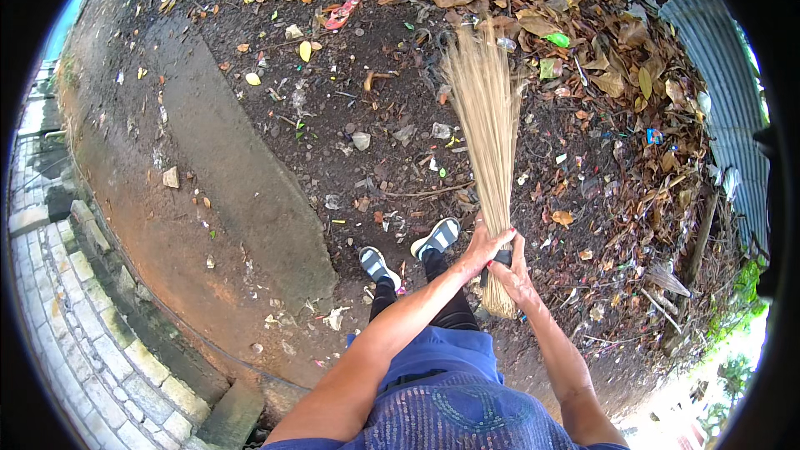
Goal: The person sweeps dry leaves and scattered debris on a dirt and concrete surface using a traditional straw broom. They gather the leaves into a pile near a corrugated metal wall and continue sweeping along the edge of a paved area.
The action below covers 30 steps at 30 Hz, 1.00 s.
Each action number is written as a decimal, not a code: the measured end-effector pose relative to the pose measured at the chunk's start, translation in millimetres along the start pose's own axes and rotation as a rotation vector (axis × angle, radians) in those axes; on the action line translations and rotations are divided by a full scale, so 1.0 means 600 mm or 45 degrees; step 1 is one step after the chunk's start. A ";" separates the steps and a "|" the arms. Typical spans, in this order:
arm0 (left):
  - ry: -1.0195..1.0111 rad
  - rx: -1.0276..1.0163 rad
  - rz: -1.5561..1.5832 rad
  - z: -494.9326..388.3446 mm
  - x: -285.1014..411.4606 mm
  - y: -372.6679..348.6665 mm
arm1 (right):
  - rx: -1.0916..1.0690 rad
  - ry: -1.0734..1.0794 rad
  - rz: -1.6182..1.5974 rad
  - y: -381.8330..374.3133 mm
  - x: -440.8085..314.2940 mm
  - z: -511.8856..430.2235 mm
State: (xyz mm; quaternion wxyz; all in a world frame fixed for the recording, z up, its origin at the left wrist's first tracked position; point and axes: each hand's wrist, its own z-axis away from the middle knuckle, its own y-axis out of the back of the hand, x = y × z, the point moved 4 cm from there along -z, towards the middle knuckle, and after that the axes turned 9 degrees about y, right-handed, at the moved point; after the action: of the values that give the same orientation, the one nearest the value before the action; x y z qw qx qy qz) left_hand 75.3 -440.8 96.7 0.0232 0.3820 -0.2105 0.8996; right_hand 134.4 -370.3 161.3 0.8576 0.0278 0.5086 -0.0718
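Observation:
A long stick broom (pixel 490 150) of thin pale bristles is held in front of me, its spread tips pointing away over dark soil and dry leaves. My left hand (pixel 484 247) grips the bound end from the left side. Just below and to the right, my right hand (pixel 515 275) closes around the same end at a black binding (pixel 501 257). The cut butt of the broom sticks out below both hands. Whether the tips touch the ground I cannot tell.
Dry brown leaves (pixel 537 22) and litter are heaped ahead and to the right, beside a corrugated metal sheet (pixel 731 94). A concrete slab (pixel 244 181) and a block wall (pixel 112 356) lie left. A red sandal (pixel 342 13) lies ahead on the soil.

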 end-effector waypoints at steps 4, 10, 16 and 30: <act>0.294 0.347 0.205 0.092 -0.034 0.055 | -0.331 -0.194 0.398 -0.043 0.013 0.011; 0.731 0.000 0.359 0.051 -0.034 0.082 | -0.152 -0.422 -0.096 -0.066 0.054 -0.035; 0.217 -0.095 -0.031 0.033 0.019 0.043 | 0.152 0.117 0.195 -0.069 -0.026 0.023; 0.502 -0.332 -0.005 -0.018 0.012 -0.028 | 0.287 -0.029 0.117 0.015 -0.031 -0.009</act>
State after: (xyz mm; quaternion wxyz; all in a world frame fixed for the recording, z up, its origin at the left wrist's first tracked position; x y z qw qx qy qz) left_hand 66.3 -421.9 101.2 0.1148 0.1932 -0.3155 0.9219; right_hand 122.1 -359.2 174.5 0.8570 0.1466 0.4858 -0.0894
